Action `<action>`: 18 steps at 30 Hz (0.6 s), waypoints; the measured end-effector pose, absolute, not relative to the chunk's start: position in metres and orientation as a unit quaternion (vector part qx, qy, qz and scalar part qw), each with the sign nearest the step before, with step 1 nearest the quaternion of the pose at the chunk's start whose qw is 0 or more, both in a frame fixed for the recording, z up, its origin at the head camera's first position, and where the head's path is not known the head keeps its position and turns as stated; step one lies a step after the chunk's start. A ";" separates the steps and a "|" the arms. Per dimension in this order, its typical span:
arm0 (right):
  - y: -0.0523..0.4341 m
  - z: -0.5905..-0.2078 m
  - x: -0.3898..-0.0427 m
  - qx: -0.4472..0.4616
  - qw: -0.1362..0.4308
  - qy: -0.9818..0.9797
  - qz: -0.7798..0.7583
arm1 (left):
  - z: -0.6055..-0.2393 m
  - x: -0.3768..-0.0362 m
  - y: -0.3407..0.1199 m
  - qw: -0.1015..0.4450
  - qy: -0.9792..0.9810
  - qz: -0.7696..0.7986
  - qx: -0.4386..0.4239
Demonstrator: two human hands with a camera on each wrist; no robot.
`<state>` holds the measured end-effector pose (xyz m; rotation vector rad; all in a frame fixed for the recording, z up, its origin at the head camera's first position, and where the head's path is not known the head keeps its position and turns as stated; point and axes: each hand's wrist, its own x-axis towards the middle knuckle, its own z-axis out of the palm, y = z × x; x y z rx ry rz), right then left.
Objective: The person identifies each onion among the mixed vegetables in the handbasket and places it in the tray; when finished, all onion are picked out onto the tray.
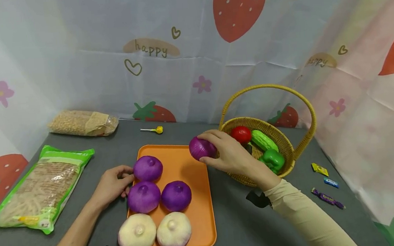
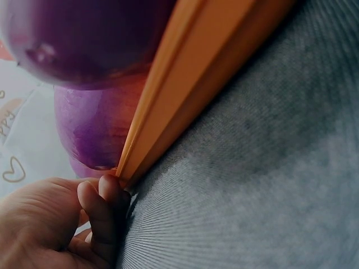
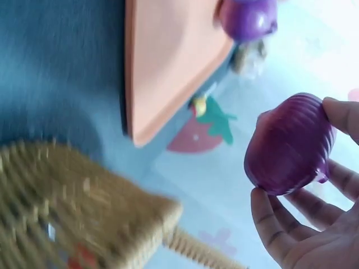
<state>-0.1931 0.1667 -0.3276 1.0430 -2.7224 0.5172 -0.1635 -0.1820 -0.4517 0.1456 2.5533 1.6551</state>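
Note:
In the head view my right hand (image 1: pixel 232 153) holds a purple onion (image 1: pixel 201 148) between thumb and fingers, above the right edge of an orange tray (image 1: pixel 199 200). The right wrist view shows the fingertips spread around the onion's ribbed skin (image 3: pixel 291 145). At the tray's left edge is my left hand (image 1: pixel 113 185). Its curled fingertips pinch the rim, as the left wrist view shows. Three round purple vegetables (image 1: pixel 176 196) with short stubs sit on the tray's left and middle. Two white turnips (image 1: pixel 173 231) with purple undersides lie along its front.
Right of the tray stands a wicker basket (image 1: pixel 286 139) holding a tomato (image 1: pixel 241 134), cucumber (image 1: pixel 264 140) and green pepper (image 1: pixel 272 160). Wrapped candies (image 1: pixel 328 197) lie farther right. A lollipop (image 1: pixel 157 130) and grain bag (image 1: pixel 82 123) are behind; a green-edged bag (image 1: pixel 42 185) lies left.

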 end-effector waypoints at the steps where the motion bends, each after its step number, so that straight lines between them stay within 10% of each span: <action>1: 0.163 -0.331 -0.192 0.356 0.090 -0.914 0.171 | -0.452 -0.163 -0.182 0.048 0.837 0.544 0.046; 18: 0.121 -0.372 -0.200 0.380 0.000 -0.910 0.167 | -0.453 -0.164 -0.184 0.044 0.831 0.552 0.048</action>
